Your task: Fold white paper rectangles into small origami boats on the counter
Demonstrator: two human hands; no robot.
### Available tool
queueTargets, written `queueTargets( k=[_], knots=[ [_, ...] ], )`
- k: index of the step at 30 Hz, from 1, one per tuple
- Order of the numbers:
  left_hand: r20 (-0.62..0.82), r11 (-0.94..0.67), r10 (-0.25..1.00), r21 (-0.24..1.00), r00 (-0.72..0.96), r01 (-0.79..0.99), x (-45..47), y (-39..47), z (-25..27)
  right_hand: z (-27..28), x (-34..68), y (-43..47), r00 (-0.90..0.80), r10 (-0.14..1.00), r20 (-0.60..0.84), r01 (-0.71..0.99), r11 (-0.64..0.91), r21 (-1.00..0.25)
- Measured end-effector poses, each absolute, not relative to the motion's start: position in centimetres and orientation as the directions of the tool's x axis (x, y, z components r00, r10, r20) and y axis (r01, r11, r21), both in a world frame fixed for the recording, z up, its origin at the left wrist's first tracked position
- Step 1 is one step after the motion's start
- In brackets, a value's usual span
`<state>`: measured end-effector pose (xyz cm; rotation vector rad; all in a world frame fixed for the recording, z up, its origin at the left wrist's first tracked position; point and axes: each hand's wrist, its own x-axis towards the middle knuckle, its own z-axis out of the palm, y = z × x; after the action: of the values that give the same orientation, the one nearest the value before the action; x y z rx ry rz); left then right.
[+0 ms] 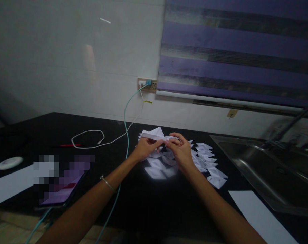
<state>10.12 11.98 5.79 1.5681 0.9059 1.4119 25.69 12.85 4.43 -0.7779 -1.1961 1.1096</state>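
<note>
White folded paper piece (154,134), matte and crisp-creased, was held in both hands above the far-middle part of the glossy black surface (141,206). Shape: narrow flat band along the near edge, triangular peak above it. Long axis ran roughly left to right; peak pointed up and toward the far side.

Left hand (146,148) had its fingers closed in a pinch on the piece, thumb along the near edge. Right hand (180,149) met the piece's right end, thumb and index finger pinched together there, other fingers loosely bent. Exact contact of the right fingertips was too small to tell.

Below and around the hands lay a cluster of white pointed folded papers (155,167), overlapping, partly hidden. To the right, more angular white folded papers (216,176) lay overlapped in a column running near to far.

Smooth flat white paper sheet (261,217) sat near right, beside the brushed-metal sink (221,139). On the left: long white paper strip (14,181), purple-screened flat device (67,189), blurred white disc (10,163), slim red stick (70,145), looped white cable (86,148). Thin teal cable (125,115) crossed behind the left forearm.
</note>
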Motion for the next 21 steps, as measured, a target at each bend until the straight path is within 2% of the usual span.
queueTargets(
  k=[6,9,12,16,21],
  knots=[
    [0.390,-0.393,0.916,0.920,0.094,0.016,9.5,12.6,5.2,4.9,25.7,12.4,0.035,0.918,0.395,-0.156,0.396,-0.905],
    [0.401,-0.404,0.911,0.915,0.097,0.015,9.5,12.8,4.7,4.5,25.4,12.2,0.143,0.850,0.507,-0.053,0.519,-0.853],
    [0.406,-0.406,0.907,0.913,0.114,-0.024,9.7,12.6,4.7,4.1,25.2,11.8,0.181,0.788,0.589,0.069,0.587,-0.807],
    [0.390,-0.382,0.913,0.921,0.125,-0.081,10.0,12.3,5.1,4.1,25.1,11.4,0.136,0.745,0.653,0.166,0.633,-0.756],
    [0.354,-0.348,0.930,0.934,0.100,-0.076,10.2,12.0,5.7,4.2,25.1,11.6,0.038,0.748,0.663,0.145,0.652,-0.744]
  ],
)
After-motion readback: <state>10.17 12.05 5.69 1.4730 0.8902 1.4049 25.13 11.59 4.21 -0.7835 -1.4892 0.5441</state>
